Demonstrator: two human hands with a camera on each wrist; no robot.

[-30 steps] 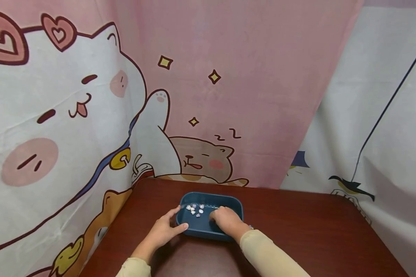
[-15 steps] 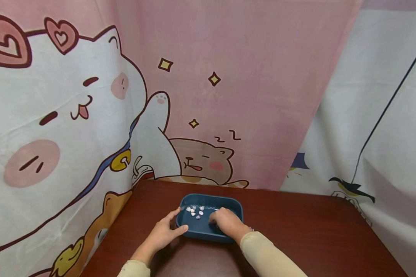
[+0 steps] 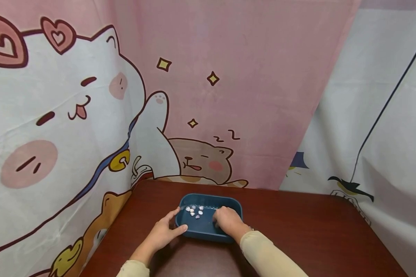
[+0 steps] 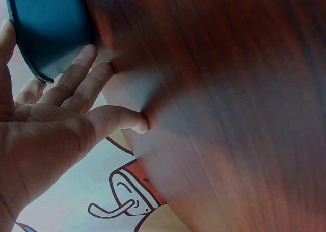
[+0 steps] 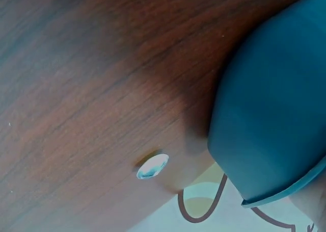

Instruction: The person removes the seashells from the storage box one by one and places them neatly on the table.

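Left hand (image 3: 161, 232), fingers extended, touches the tray (image 3: 202, 226) at nine o'clock — pale bits (image 3: 192, 210) lie inside toward ten. Right hand (image 3: 227, 220) curls inside at three — whether gripping anything, I cannot tell.

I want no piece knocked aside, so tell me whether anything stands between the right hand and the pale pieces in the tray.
Nothing visible does: only the floor of the blue tray shows between the right hand and the pale pieces to its left. What lies under the fingers is hidden.
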